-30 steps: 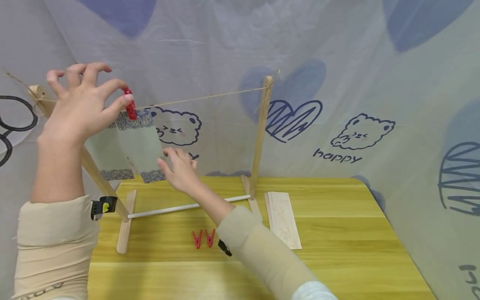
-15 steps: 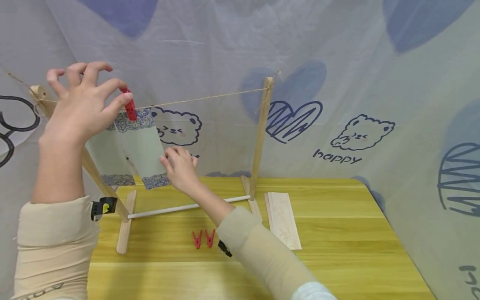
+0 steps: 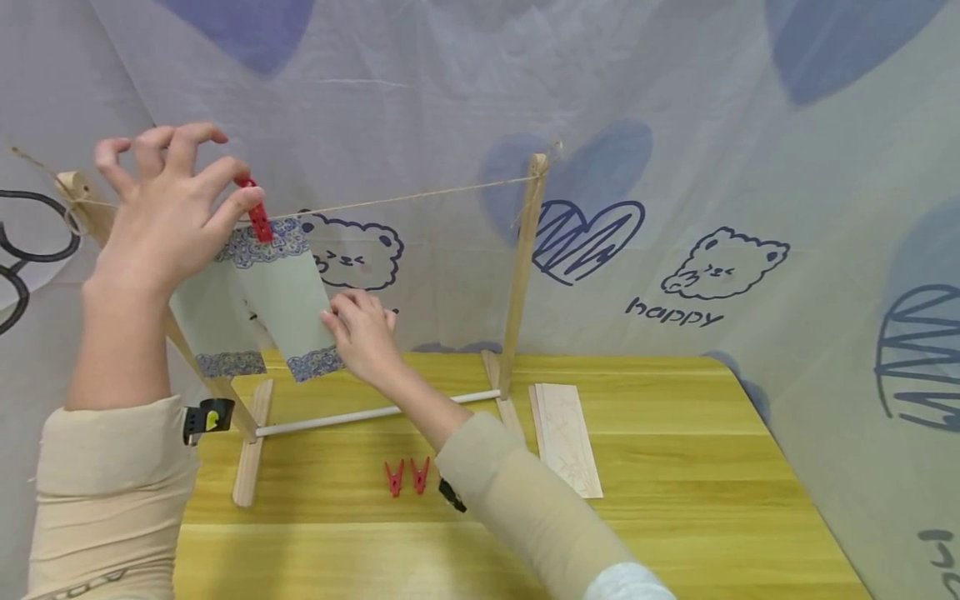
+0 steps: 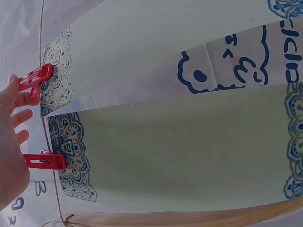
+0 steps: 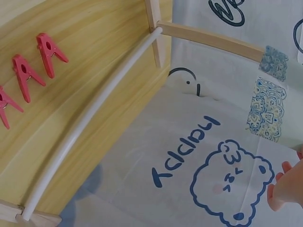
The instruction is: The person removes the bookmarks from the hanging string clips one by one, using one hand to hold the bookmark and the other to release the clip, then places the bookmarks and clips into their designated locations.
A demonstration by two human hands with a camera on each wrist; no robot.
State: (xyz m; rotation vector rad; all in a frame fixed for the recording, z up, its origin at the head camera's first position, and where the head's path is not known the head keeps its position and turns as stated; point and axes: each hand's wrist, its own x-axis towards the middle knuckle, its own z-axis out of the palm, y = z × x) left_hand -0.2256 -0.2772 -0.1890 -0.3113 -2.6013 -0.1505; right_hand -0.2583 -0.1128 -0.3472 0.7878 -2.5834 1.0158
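Observation:
Two pale green paper sheets with blue patterned borders hang from a twine line. The nearer-middle sheet slants, its lower end to the right. My left hand pinches a red clothespin at this sheet's top border; in the left wrist view that clothespin sits over the border and twine. A second clothespin clips the other sheet there; the left hand hides it in the head view. My right hand holds the slanted sheet's right edge between thumb and curled fingers.
Wooden posts joined by a white rod carry the twine. Red clothespins lie on the yellow wooden table; three show in the right wrist view. Thin wooden pieces lie at right. A printed cloth hangs behind.
My right hand has closed on the sheet's edge, and the sheet's lower end has come a little lower and to the right. The left hand has stayed on its clothespin.

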